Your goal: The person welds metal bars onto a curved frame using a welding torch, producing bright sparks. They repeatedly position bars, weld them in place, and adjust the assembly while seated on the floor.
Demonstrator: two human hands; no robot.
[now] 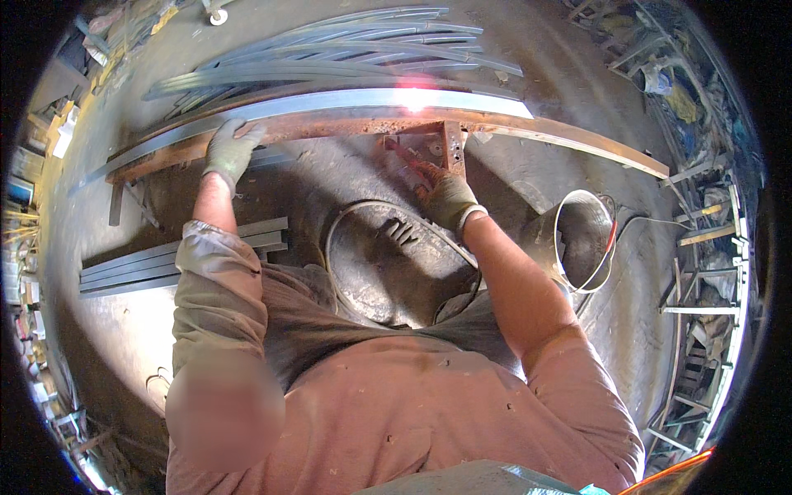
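A long silvery metal bar (pixel 322 101) lies along a rusty steel beam (pixel 330 125) in front of me. A white glare with a red halo sits on the bar right of its middle. At the left, my left hand (pixel 233 150), in a pale work glove, is closed over the near edge of the bar. My right hand (pixel 453 200), gloved too, is wrapped round a reddish tool (pixel 404 161) just below the beam, beside a short rusty upright piece (pixel 453 144). The tool's kind is hard to make out; shadow and my fingers hide part of it.
Several metal profiles (pixel 346 58) lie on the floor beyond the beam, and more grey profiles (pixel 165 268) lie at left. A pale bucket (pixel 582 239) stands at right, with a cable beside it. A cable loop (pixel 332 239) lies before me. Metal racks (pixel 701 311) line the right side.
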